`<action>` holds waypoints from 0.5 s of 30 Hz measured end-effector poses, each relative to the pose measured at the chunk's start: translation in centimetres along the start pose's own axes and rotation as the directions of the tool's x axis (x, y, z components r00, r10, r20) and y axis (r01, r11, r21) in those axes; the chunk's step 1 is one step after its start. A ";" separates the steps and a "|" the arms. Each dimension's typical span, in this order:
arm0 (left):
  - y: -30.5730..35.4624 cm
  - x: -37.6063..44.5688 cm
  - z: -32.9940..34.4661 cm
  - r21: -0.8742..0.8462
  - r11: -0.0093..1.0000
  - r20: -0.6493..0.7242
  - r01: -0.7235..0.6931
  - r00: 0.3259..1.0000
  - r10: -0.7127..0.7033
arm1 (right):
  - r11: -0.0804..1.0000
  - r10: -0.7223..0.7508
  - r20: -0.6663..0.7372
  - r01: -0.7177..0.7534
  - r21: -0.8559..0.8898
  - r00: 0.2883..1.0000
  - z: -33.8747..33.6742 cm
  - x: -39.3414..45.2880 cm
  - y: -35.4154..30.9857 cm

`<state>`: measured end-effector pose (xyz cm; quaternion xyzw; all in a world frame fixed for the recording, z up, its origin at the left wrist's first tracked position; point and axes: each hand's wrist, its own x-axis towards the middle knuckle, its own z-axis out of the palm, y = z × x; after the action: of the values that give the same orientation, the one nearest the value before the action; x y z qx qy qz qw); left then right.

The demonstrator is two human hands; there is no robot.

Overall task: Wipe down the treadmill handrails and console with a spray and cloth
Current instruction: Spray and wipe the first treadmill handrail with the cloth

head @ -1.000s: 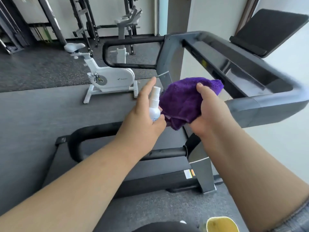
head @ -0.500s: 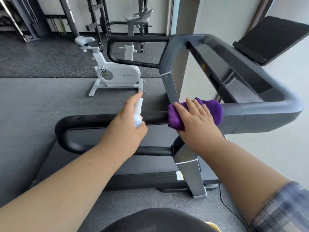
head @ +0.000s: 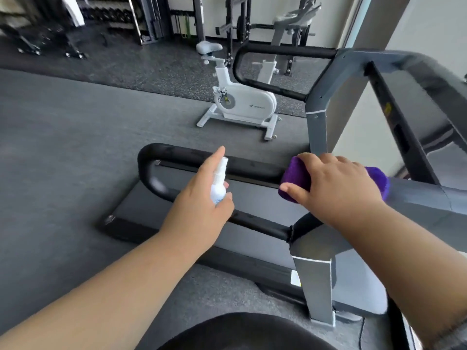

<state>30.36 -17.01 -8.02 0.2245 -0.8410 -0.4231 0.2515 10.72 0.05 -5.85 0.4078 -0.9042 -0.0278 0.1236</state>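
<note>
Right grip [head: 336, 190] presses the purple cloth [head: 294, 181] flat-fingered onto the near handrail [head: 192, 157]; left grip [head: 199, 213] is curled round the spray bottle [head: 217, 188].

Soft and light, the cloth should bunch and mould round the bar, so palm pressure on top suits it. The bottle looks small and smooth, best held at its body. Beyond stand the treadmill's grey upright [head: 316, 102] and a white exercise bike [head: 240, 102].

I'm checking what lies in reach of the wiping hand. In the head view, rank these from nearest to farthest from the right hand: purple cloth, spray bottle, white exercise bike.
From the right hand:
1. Purple cloth, under its fingers on the handrail.
2. Spray bottle, to the left, held in the left hand.
3. White exercise bike, beyond the treadmill on the floor.
</note>
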 end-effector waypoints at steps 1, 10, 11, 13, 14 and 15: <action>-0.3 -0.2 0.0 0.010 1.000 -0.016 0.012 1.000 -0.012 | 1.000 -0.020 -0.012 0.020 0.004 1.000 0.1 0.4 -0.4; -2.3 -1.3 -2.3 0.081 0.991 -0.072 0.105 0.992 -0.099 | 0.974 -0.221 -0.045 0.223 0.037 0.974 -0.2 6.6 -12.5; -2.6 -1.2 -2.9 0.086 0.991 -0.086 0.105 0.991 -0.097 | 0.967 -0.246 -0.033 0.248 0.053 0.969 -0.3 7.5 -14.2; -3.3 -1.1 -4.0 0.087 0.990 -0.097 0.106 0.990 -0.098 | 0.957 -0.277 -0.036 0.279 0.079 0.960 -0.4 9.1 -16.8; -3.9 -1.0 -4.6 0.091 0.990 -0.094 0.108 0.991 -0.100 | 0.955 -0.282 -0.041 0.285 0.086 0.958 -0.4 9.6 -17.8; -4.5 -0.9 -5.2 0.093 0.990 -0.090 0.111 0.991 -0.102 | 0.955 -0.281 -0.044 0.284 0.087 0.959 -0.4 10.0 -18.7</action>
<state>34.95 -22.00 -9.24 0.2990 -0.8360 -0.3843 0.2531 18.10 -19.87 -6.30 0.5387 -0.8348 0.0033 0.1135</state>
